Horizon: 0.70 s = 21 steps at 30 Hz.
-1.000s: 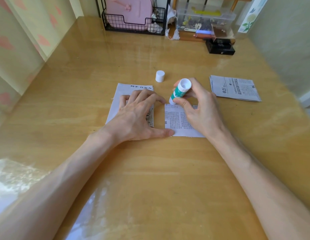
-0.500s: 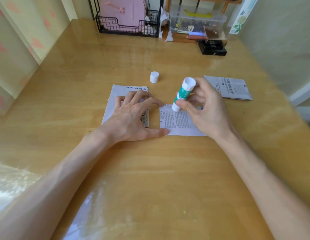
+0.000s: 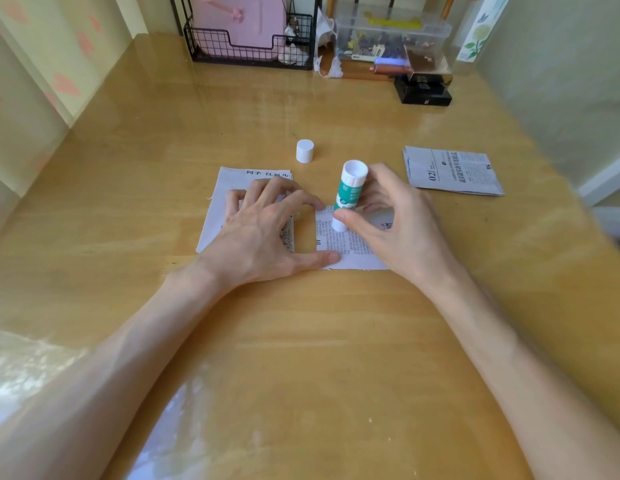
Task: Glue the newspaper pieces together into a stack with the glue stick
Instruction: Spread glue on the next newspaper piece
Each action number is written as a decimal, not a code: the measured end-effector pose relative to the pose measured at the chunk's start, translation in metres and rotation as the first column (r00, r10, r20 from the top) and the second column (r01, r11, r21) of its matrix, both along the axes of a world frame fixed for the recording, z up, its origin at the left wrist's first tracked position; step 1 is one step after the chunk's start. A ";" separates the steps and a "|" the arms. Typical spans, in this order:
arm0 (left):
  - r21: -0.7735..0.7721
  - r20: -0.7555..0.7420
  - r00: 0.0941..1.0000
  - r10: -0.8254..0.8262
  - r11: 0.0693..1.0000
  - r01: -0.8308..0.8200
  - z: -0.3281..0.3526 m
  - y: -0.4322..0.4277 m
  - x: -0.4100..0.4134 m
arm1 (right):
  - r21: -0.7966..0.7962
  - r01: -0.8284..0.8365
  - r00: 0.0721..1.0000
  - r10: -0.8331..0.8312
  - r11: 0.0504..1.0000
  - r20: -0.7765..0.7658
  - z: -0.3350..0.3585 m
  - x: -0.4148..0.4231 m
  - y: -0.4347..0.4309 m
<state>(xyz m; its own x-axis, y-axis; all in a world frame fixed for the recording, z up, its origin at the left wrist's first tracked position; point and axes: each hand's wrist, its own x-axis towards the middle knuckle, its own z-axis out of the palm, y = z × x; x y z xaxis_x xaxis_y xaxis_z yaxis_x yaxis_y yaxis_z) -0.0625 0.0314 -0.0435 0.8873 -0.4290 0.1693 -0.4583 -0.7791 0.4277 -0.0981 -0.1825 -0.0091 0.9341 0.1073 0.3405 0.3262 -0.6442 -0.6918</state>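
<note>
I find the gluing step in hand. The right hand (image 3: pixel 398 230) pinches the glue stick (image 3: pixel 350 192) low on its barrel between thumb and fingers; the stick stands nearly upright, its lower end on the far left part of the centre newspaper piece (image 3: pixel 350 247). The left hand (image 3: pixel 263 230) lies spread and flat; its palm and fingers cover the left newspaper piece (image 3: pixel 228 188), and its thumb presses the near left corner of the centre piece. The cap (image 3: pixel 304 151) stands apart, beyond both sheets; further folded newspaper pieces (image 3: pixel 454 171) lie well to the right on the table (image 3: pixel 301 341). I judge no sheets joined yet. The next move calls for even strokes across the pinned sheet, the thumb holding it flat; thin newsprint may wrinkle or drag; then another piece laid squarely on top.
</note>
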 end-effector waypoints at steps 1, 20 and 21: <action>0.002 -0.001 1.000 0.000 1.000 0.000 0.000 0.000 0.000 | -0.006 -0.005 1.000 0.005 1.000 -0.007 0.001 0.001 0.000; -0.002 -0.005 1.000 -0.006 1.000 0.006 -0.002 0.001 0.002 | 0.380 0.027 1.000 -0.023 0.925 -0.015 -0.006 0.019 -0.001; -0.004 -0.005 1.000 -0.008 1.000 0.008 -0.002 0.001 0.002 | 0.438 0.056 0.998 -0.057 0.897 -0.011 -0.001 0.018 -0.003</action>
<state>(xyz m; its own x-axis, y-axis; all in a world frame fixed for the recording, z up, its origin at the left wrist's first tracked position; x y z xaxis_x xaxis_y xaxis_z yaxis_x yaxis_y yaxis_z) -0.0607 0.0323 -0.0452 0.8846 -0.4357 0.1663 -0.4624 -0.7737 0.4331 -0.0801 -0.1860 -0.0103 0.9334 -0.1061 0.3427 0.3000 -0.2932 -0.9078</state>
